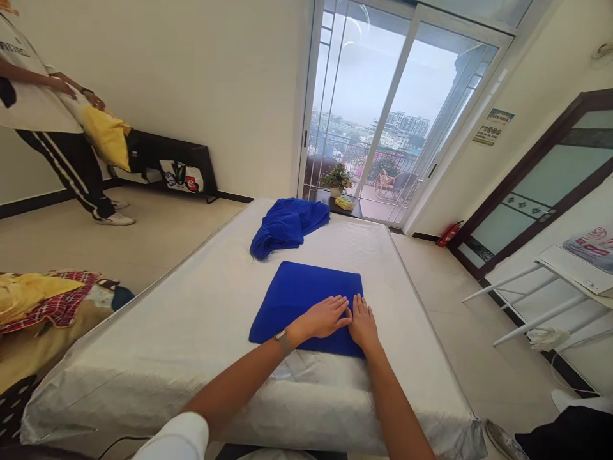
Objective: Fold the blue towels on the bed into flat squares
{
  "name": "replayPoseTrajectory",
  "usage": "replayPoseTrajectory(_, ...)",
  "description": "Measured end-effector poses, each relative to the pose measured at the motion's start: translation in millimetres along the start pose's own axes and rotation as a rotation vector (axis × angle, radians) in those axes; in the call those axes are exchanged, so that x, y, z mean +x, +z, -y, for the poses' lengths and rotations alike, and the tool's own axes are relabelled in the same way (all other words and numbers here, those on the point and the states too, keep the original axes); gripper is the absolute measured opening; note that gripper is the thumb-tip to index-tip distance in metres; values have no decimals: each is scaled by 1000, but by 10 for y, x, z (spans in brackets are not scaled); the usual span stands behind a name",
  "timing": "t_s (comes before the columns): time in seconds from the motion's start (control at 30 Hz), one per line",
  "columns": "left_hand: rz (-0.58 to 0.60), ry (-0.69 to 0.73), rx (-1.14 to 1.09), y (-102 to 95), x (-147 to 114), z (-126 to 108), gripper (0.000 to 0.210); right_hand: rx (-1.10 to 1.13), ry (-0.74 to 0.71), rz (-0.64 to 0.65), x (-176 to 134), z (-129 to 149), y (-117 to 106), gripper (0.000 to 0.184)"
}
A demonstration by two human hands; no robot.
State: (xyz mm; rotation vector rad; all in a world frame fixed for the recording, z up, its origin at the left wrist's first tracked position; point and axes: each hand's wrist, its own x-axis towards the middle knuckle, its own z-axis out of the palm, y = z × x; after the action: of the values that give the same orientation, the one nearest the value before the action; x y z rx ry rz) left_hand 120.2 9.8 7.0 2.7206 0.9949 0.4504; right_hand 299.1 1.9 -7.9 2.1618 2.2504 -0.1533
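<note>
A blue cloth (pixel 306 287), folded into a flat, roughly square shape, lies on the pale covered table (pixel 205 313) in front of me. My left hand (pixel 328 317) rests flat on its right half, palm down, with the fingers stretched out. Beside it, my right hand (pixel 363 322) lies flat along the cloth's right edge, fingers extended away from me. The thumbs come close together or touch. Farther back on the table sits a crumpled heap of blue cloth (pixel 290 223), apart from both hands.
At the far left a person (pixel 38 96) holds a yellow cloth (pixel 106 134). Clothes lie in a pile (pixel 57 300) left of the table. A potted plant (pixel 338 179) stands beyond it, before a glass sliding door (pixel 402 115). A white-legged table (pixel 575 275) is on the right.
</note>
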Motion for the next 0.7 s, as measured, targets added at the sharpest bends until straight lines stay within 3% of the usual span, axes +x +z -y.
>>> replayPoseTrajectory(0.1,-19,-57,76,229,165,161,72,25,11,-19,9,-37,118,64)
replayPoseTrajectory(0.2,-43,-94,108,310,71,303,71,60,18,-31,9,-58,146,65)
replayPoseTrajectory(0.33,-46,-180,145,201,-292,587,70,80,23,-37,8,-51,133,65)
replayPoseTrajectory(0.5,-60,-428,195,24,-984,987,74,87,30,-12,2,-38,121,65)
replayPoseTrajectory(0.6,-94,-485,219,2,-1310,1049,76,79,34,3,3,-42,99,66)
replayPoseTrajectory(0.7,-105,-480,221,13,-1435,1001,77,42,27,30,51,-54,47,65)
